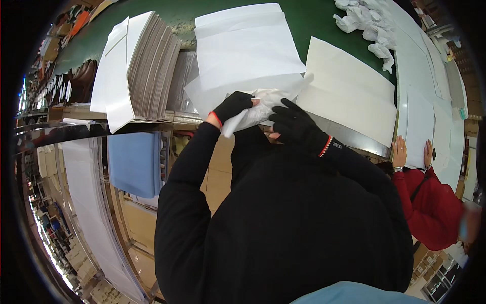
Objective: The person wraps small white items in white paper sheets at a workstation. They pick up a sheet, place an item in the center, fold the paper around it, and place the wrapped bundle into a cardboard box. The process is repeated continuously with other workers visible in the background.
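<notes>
1. Far left: a stack of flat grey cardboard sheets topped by white sheets stands on the green belt; a blue cloth hangs below the table edge.
2. Left hand, black-gloved, fingers clenched on the near end of a crumpled wad of white tissue paper, which sits at the table's near edge, on a flat tissue sheet.
3. Right hand, black-gloved, fingers curled over the wad's right side, grasping it.
4. Step in hand, as judged: both hands are bunching or shaping the tissue wad. The next move would call for firm, even pressure from both hands without tearing the thin paper.
5. Right of the hands: a white card sheet lies flat and just beside; it could crowd the work.
6. Upper right: finished white paper wads lie in a heap.
7. Far right: a co-worker in a red sleeve rests hands on white sheets, well apart.
</notes>
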The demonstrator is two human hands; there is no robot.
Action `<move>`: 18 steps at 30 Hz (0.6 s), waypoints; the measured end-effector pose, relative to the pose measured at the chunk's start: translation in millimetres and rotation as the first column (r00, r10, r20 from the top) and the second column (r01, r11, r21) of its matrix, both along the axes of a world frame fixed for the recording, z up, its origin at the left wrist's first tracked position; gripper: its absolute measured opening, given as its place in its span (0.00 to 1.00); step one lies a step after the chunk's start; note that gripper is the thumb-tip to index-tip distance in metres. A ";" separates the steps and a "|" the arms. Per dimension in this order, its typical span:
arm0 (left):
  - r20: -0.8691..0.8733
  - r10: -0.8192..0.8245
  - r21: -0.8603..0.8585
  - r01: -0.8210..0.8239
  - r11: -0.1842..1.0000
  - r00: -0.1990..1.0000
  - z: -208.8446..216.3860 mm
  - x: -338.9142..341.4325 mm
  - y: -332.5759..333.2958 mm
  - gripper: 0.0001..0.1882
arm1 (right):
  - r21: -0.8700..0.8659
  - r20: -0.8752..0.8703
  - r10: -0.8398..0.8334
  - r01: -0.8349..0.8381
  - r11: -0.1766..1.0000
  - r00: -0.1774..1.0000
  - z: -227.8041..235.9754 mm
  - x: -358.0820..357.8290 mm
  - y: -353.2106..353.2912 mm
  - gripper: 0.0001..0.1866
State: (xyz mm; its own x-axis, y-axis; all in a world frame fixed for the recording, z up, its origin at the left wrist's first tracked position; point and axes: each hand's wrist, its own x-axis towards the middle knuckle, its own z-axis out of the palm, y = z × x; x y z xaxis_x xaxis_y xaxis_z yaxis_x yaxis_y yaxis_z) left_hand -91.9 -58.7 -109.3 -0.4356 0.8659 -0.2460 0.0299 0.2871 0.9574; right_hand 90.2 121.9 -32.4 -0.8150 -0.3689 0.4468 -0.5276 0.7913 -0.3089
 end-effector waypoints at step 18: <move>-0.700 -0.011 -0.214 -0.195 0.957 0.714 29.9 75.7 -11.0 0.39 | 0.052 0.454 -0.159 0.152 0.987 0.877 -48.7 -31.0 16.2 0.24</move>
State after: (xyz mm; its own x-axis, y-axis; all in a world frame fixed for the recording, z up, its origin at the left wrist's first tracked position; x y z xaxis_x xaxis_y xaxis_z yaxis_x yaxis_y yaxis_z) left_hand -16.2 -69.7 -79.4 -0.6452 0.7625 -0.0475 0.6096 0.5513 0.5696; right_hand 59.2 138.2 -81.1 -0.9745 -0.2241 0.0086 -0.2014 0.8577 -0.4730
